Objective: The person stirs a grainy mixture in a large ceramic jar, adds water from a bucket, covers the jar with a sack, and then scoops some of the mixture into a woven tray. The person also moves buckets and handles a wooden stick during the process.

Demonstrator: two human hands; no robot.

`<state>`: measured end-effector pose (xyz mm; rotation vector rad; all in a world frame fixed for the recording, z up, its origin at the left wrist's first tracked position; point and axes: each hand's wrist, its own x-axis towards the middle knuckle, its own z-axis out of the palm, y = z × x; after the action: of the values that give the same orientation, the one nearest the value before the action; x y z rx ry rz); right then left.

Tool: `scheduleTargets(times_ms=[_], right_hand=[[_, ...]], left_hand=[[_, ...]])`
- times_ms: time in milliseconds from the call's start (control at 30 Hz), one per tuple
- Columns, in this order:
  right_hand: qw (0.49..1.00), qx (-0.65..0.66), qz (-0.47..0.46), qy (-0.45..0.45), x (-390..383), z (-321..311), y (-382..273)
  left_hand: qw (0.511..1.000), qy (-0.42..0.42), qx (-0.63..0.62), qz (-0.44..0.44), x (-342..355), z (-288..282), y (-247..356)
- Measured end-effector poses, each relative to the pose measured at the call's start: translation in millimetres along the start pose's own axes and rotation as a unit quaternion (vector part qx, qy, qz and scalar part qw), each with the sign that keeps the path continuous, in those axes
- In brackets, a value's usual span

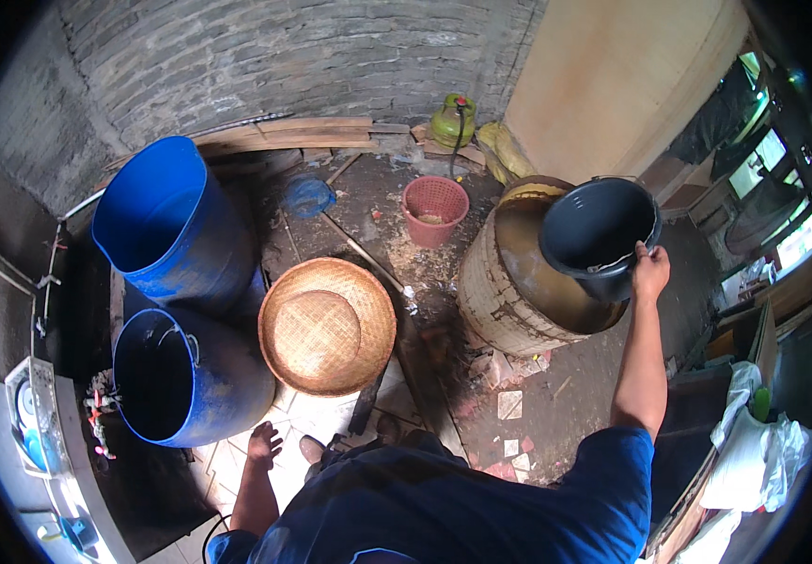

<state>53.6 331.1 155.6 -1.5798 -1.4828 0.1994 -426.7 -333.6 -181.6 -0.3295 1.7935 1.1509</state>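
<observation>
My right hand [649, 273] grips the near rim of a black bucket [603, 226], which is tilted so its inside shows. The bucket is over the right part of a large, stained pale drum [495, 282]; whether it rests on the drum's rim I cannot tell. Murky brownish content or a brownish inner surface shows in the drum. My left hand [264, 445] hangs low with its fingers apart, holding nothing, beside the nearer blue barrel [227, 385]. A round woven bamboo basket [378, 329] lies in front of me, between that barrel and the pale drum.
A taller blue barrel [223, 235] stands at the far left. Beyond the basket are a red perforated basket [436, 207], a blue net with a long handle [309, 197] and a green gas cylinder [451, 125]. Planks [284, 134] lie along the brick wall. White plastic bags [754, 451] are at right.
</observation>
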Motion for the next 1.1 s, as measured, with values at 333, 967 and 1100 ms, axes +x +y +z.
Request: scheduleTargets(times_ms=[333,967,1100], right_hand=[[0.817,0.478,0.121,-0.301,-148.0,64.4,-118.1],[0.613,0.469,-0.195,-0.605,-524.2,136.7,-471.1],[0.653,0.374,-0.406,-0.519,-596.4,139.2,-509.5]], left_hand=[[0.963,-0.179,-0.025,0.198,-94.0,55.2,125.8],[0.960,0.159,-0.037,0.229,-105.8,-148.6,37.7],[0.903,0.343,-0.121,0.229,-67.8,-223.4,30.3]])
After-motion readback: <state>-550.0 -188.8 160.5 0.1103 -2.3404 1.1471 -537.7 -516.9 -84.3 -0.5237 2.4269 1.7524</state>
